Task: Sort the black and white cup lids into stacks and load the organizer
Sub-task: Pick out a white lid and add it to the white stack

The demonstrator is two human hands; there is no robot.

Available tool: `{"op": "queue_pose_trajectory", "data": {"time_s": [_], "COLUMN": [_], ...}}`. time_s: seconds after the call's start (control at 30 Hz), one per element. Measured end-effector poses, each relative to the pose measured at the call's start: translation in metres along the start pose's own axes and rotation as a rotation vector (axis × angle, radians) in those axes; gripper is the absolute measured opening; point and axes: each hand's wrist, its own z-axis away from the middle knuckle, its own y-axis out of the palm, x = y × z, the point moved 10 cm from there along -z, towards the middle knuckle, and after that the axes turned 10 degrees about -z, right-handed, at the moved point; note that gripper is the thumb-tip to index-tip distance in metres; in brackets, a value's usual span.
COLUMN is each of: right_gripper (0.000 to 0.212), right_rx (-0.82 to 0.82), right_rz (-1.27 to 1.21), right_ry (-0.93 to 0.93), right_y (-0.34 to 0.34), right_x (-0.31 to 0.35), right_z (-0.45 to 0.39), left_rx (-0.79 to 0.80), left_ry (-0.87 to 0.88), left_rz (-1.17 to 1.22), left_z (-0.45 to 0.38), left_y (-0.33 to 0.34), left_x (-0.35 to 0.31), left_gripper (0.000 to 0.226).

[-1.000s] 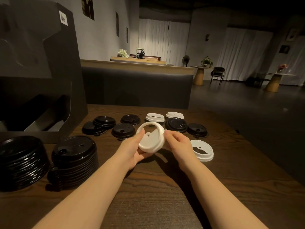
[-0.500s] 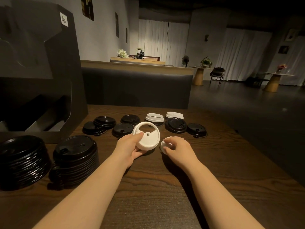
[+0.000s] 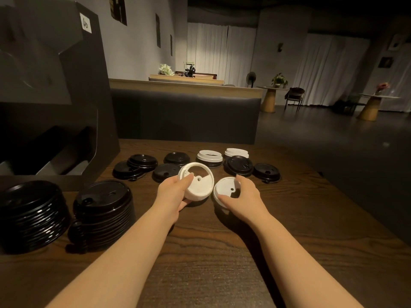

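In the head view, the left hand (image 3: 175, 192) grips a white lid (image 3: 196, 182) by its near-left edge, thumb curled over the rim, holding it tilted toward the camera just above the wooden table (image 3: 289, 218). Just to the right of that lid, the right hand (image 3: 244, 196) holds a second white lid (image 3: 225, 188), fingers curled round its right rim and thumb on its near edge; whether it rests on the table or is lifted cannot be told. Beyond the tilted lid, loose black lids (image 3: 165, 172) lie in a row across the table, with two more white lids (image 3: 209, 156) among them at the far side. Left of the tilted lid stand two tall stacks of black lids (image 3: 103, 210). Behind those stacks rises the dark organizer (image 3: 55, 96), with a small white label (image 3: 86, 25) near its top corner bearing handwriting that seems to read "60", though it is not certain.
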Motion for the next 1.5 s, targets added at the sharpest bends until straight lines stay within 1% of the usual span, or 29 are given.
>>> {"op": "queue_pose_trajectory", "data": {"time_s": [0.1,0.2,0.27,0.33,0.37,0.43,0.5,0.6,0.67,0.77,0.8,0.93,1.0,1.07,1.17,1.33,1.4,1.5], "right_gripper": [0.095,0.101,0.107,0.11,0.111,0.11,0.105,0.096,0.094,0.086,0.082,0.079,0.072,0.069,0.069,0.07,0.071,0.073], "right_rx": [0.112,0.189,0.203,0.179,0.133,0.017,-0.051,-0.062,0.023,0.278,0.333,0.359,0.394,0.43,0.478,0.577,0.607,0.642], "right_rz": [-0.042,-0.066,-0.069,-0.067,-0.081,-0.2,-0.374,-0.58,-0.676,-0.591,-0.542,-0.438,-0.421,-0.397,-0.361,-0.247,-0.221,-0.187], "right_ry": [-0.076,-0.1,-0.139,-0.167,-0.172,-0.163,-0.145,-0.136,-0.144,-0.173,-0.185,-0.208,-0.222,-0.236,-0.247,-0.276,-0.277,-0.273], "right_y": [0.012,0.02,0.021,0.019,0.015,-0.002,-0.015,-0.018,-0.009,0.02,0.027,0.032,0.032,0.033,0.034,0.043,0.045,0.046], "right_x": [0.01,0.015,0.02,0.024,0.024,0.025,0.025,0.025,0.028,0.037,0.039,0.043,0.046,0.048,0.049,0.051,0.051,0.049], "right_z": [0.003,0.005,0.007,0.008,0.007,0.006,0.005,0.005,0.007,0.015,0.018,0.021,0.024,0.026,0.029,0.035,0.038,0.04], "left_rx": [-0.034,-0.069,-0.087,-0.087,-0.09,-0.121,-0.173,-0.206,-0.173,-0.063,-0.028,0.068,0.098,0.126,0.177,0.334,0.348,0.339], "left_ry": [0.002,-0.002,0.001,0.006,0.006,0.002,-0.018,-0.067,-0.097,-0.137,-0.156,-0.191,-0.206,-0.23,-0.282,-0.308,-0.304,-0.282], "left_rz": [-0.013,0.004,-0.009,-0.031,-0.04,-0.054,-0.076,-0.065,-0.08,-0.072,-0.068,-0.016,-0.003,0.022,0.041,-0.016,-0.06,-0.116], "left_z": [0.0,-0.002,-0.004,-0.006,-0.006,-0.005,-0.005,-0.005,-0.006,-0.007,-0.008,-0.003,0.001,0.005,0.008,0.017,0.02,0.023], "left_y": [-0.004,-0.008,-0.01,-0.011,-0.011,-0.014,-0.02,-0.026,-0.025,-0.013,-0.009,0.003,0.004,0.006,0.01,0.019,0.02,0.02], "left_x": [0.0,0.0,0.0,0.001,0.001,0.0,-0.002,-0.002,0.002,0.008,0.012,0.014,0.014,0.015,0.019,0.021,0.02,0.017], "left_gripper": [0.042,0.04,0.041,0.041,0.042,0.042,0.044,0.05,0.054,0.059,0.063,0.049,0.046,0.048,0.06,0.079,0.078,0.068]}}
